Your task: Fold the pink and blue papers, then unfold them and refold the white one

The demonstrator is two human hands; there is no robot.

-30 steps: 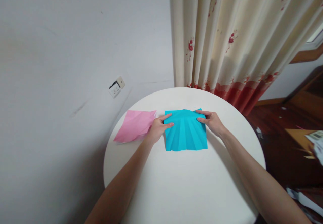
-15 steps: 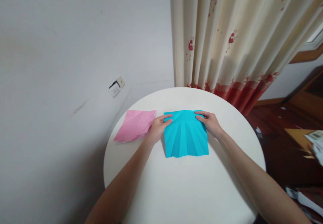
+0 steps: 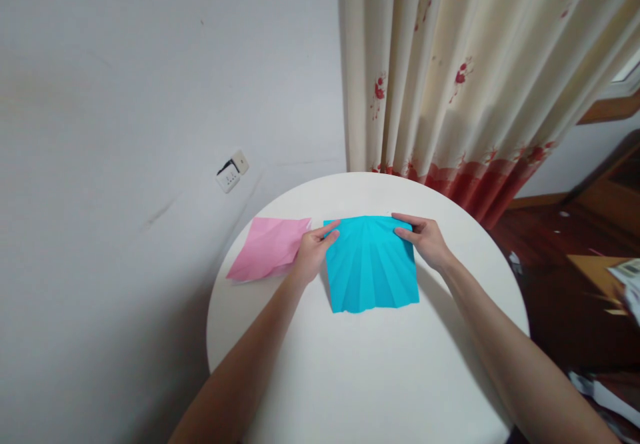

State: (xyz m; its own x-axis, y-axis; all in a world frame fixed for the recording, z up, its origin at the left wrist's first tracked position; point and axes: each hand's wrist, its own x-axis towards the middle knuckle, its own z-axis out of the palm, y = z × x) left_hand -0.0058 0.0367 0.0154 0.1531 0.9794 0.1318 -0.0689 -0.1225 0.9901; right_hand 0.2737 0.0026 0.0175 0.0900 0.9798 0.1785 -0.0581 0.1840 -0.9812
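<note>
A creased blue sheet (image 3: 370,267) is held over the middle of the round white desk (image 3: 370,377), its upper edge nearer the far rim and its wavy lower edge facing a broad stretch of white top. Whether that lower edge is rested on the desk cannot be told. The upper left corner is pinched between thumb and forefinger of the left hand (image 3: 313,251); the upper right corner is pinched likewise by the right hand (image 3: 425,237). Both forearms are extended inward from the near side. Pink paper (image 3: 270,247) is placed just beside the left hand, by the desk's left rim. Marks on the papers (image 3: 629,272) at far right are too small to be read.
</note>
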